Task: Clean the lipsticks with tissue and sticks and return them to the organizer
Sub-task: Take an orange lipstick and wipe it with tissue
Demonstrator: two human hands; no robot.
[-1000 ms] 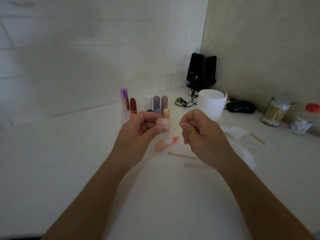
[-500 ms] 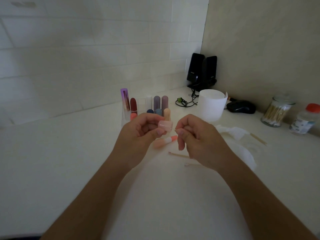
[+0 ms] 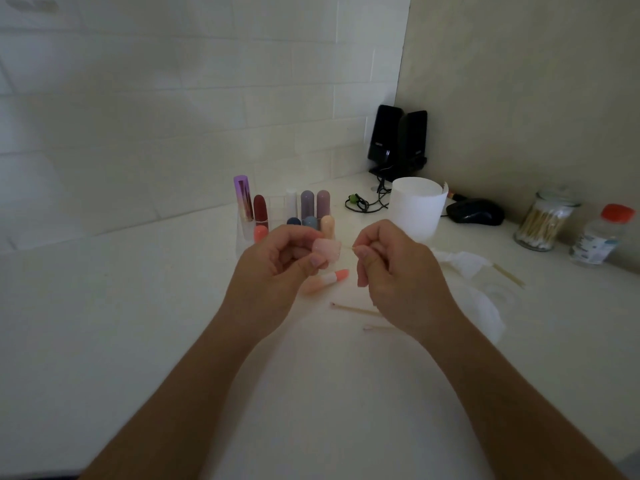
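Several lipsticks (image 3: 259, 209) stand in the far organizer (image 3: 277, 206), the left hand (image 3: 273, 268) pinches a pink cap (image 3: 327, 249) above the uncapped lipstick (image 3: 325, 280) lying near, and the right hand (image 3: 398, 271) pinches a stick (image 3: 347, 248) toward the cap, so this one is not yet returned

Single head-worn wide-angle cam, pitched forward and down over the white counter (image 3: 121, 341). It's close in: left hand (image 3: 277, 268) and right hand (image 3: 398, 271) sit mid-frame, reaching in from 7 and 5 o'clock. Tiled wall (image 3: 173, 98) fills 9 to 12, wall corner (image 3: 403, 98) at 1 o'clock.
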